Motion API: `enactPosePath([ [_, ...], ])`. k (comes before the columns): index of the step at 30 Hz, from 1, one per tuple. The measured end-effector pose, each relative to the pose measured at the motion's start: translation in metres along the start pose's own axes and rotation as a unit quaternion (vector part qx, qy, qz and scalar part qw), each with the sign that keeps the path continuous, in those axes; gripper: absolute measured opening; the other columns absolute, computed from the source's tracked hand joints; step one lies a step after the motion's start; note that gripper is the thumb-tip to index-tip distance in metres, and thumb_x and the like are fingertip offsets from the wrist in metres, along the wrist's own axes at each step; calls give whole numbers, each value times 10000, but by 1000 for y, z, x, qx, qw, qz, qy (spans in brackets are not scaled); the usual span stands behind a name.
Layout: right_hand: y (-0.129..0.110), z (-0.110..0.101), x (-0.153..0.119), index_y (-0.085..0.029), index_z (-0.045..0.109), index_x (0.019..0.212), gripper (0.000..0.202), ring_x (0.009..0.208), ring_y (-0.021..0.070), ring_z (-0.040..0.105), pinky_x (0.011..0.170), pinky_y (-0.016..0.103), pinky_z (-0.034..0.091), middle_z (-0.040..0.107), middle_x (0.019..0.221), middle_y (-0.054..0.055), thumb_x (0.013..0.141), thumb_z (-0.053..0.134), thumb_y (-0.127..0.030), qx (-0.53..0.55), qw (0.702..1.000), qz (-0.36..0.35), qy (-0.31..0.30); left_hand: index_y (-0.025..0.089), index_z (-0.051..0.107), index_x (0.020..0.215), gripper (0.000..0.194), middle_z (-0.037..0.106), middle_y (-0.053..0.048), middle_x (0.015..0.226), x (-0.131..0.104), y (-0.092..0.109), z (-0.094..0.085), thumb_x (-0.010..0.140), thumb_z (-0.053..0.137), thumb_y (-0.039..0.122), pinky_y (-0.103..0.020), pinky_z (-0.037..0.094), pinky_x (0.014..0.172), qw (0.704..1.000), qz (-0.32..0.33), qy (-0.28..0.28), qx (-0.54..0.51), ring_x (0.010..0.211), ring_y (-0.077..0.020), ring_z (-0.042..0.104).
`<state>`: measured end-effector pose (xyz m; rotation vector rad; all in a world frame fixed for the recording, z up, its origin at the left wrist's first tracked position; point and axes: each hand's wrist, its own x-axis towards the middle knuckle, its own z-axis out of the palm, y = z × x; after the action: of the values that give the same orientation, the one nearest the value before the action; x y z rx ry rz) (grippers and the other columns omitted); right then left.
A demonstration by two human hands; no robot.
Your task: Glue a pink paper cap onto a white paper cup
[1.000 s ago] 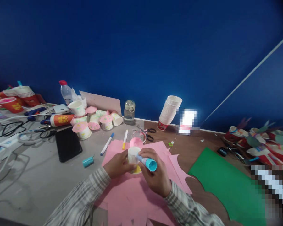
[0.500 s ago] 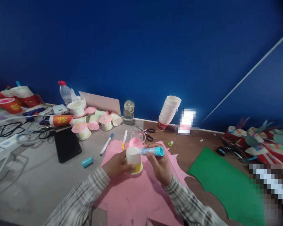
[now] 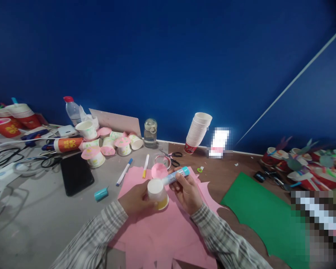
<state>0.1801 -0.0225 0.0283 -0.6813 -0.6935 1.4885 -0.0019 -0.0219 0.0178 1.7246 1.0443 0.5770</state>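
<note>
Paper cup [image 3: 155,188] sits base up over pink paper [image 3: 168,239], in the left hand [image 3: 136,198], its fingers curled partly closed around the side, thumb in front. The right hand [image 3: 189,192] has its fingers pinched on a glue stick [image 3: 173,178], whose tip is at or just beside the cup's base; contact is unclear. The cup should be light and thin-walled, easily dented, so a gentle hold low near the wide rim suits it; wet glue could make the base slippery. A pink disc [image 3: 159,171] lies just behind. The tabletop [image 3: 44,224], part grey, part brown, carries green paper [image 3: 257,209] and scissors [image 3: 176,154], before a blue wall [image 3: 168,67].
</note>
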Motion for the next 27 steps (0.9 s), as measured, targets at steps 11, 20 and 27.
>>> enactPosePath([
  [11, -7, -2, 3, -182, 582, 722, 279, 347, 14, 297, 371, 163, 319, 593, 590, -56, 573, 771, -323, 3, 996, 85, -36, 258, 539, 918, 311, 624, 54, 899, -2, 6, 4, 619, 616, 288, -280, 443, 716, 994, 8, -46, 95, 798, -183, 560],
  [20, -9, -1, 3, -190, 558, 813, 335, 372, 34, 357, 367, 164, 268, 626, 640, -19, 592, 763, -337, -64, 988, 115, -79, 284, 538, 854, 282, 592, 91, 796, -7, 20, 7, 629, 623, 431, -217, 385, 601, 981, -4, -103, 165, 688, -131, 539],
  [27, -12, 7, -2, -197, 573, 917, 365, 450, 68, 461, 394, 167, 323, 652, 700, 2, 655, 715, -407, -162, 973, 106, -127, 263, 539, 838, 359, 600, 52, 816, -8, 31, 10, 608, 623, 526, -228, 403, 609, 974, 28, -126, 183, 690, -145, 542],
])
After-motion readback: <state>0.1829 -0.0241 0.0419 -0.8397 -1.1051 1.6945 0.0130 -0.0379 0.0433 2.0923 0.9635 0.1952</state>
